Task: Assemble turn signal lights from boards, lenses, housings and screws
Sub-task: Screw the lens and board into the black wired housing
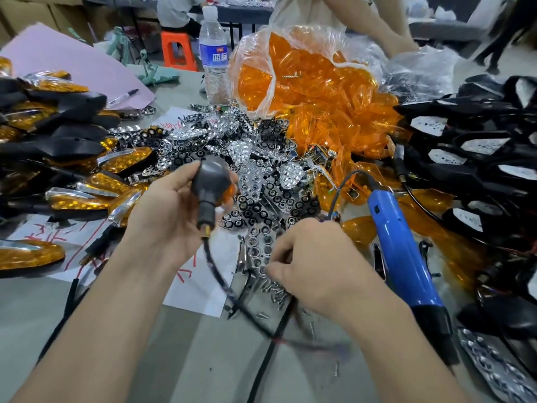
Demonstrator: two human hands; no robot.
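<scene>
Left hand (171, 210) grips the dark grey rounded plastic housing (210, 181) above the grey table (180, 344), right hand (316, 257) is curled into the small silver screws (274, 292), can't tell if it's got one, so I'd pinch just one by its head.

left hand (171, 207) grips black housing (209, 181) | right hand (316, 263) curled over screws (274, 290) | blue screwdriver (404, 242) on counter (122, 338)

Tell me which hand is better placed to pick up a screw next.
Right. The right hand is just above the screws, its fingers curled down towards them. The left hand grips the light and is farther from the pile.
</scene>
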